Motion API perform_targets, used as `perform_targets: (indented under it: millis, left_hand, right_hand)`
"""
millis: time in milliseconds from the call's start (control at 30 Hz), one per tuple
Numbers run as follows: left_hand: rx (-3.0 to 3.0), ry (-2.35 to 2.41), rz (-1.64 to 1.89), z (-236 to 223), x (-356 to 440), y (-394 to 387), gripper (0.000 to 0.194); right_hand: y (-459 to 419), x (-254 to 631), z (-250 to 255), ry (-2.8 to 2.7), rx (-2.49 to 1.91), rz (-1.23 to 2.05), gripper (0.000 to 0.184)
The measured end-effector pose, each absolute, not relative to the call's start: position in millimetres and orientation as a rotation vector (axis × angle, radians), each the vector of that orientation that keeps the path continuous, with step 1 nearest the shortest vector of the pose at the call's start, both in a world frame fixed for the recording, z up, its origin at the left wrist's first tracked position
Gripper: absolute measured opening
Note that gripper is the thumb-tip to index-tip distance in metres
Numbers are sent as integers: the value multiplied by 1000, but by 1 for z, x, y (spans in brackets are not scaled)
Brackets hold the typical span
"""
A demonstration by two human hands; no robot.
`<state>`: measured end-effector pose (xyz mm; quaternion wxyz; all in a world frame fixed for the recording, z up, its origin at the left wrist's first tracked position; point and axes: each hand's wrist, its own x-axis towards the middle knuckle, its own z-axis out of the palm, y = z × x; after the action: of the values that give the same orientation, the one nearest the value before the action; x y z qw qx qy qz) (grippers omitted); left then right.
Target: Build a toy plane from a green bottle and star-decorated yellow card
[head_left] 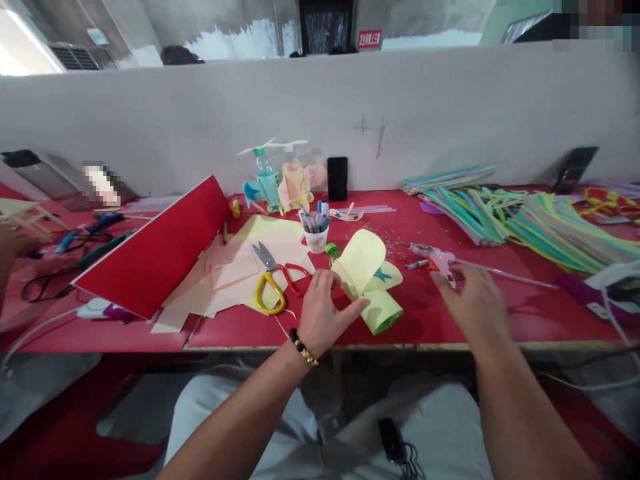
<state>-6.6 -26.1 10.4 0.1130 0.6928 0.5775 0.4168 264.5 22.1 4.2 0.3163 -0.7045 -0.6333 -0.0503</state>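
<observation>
My left hand (324,308) rests on the red table, its fingers and thumb touching the left side of a bottle wrapped in yellow paper (373,283) that lies on its side with a teal star on a paper wing. My right hand (470,300) hovers with fingers spread, blurred by motion, just in front of a hot glue gun (434,257) lying on the table; it holds nothing. Yellow-and-red scissors (274,280) lie on peach and yellow paper sheets (235,273) left of my left hand.
A cup of markers (315,230) stands behind the bottle. Finished paper-covered bottle models (280,181) and a black phone (337,178) stand by the white partition. A red board (157,250) leans at left. Bundles of coloured straws (525,217) fill the right. Another person's hand (13,247) shows at far left.
</observation>
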Motion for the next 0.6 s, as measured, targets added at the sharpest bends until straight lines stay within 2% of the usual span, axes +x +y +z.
perform_targets:
  millis: [100,200,300,400,500,600]
  left_hand:
    - [2079,1795,1177,21,7,-19,48]
    - [2202,1823,1058,31,22,-6,47]
    - [2292,1870,868,37,33,8,42]
    - [2319,1916,727,40,38,16,32]
    - [2318,1925,719,41,40,18,27]
    - [2302,1935,735,40,40,13,25]
  right_hand:
    - [46,283,2,-1733,-2102,35,53]
    - [60,289,0,-1757,-2172,114,45]
    - [66,292,-2,-1725,-2211,126,38]
    - [71,297,-5,-1680,-2264,179,40]
    - [81,302,-7,-1635,-2302,281,38]
    - [90,304,-6,-1564,-2310,381,28]
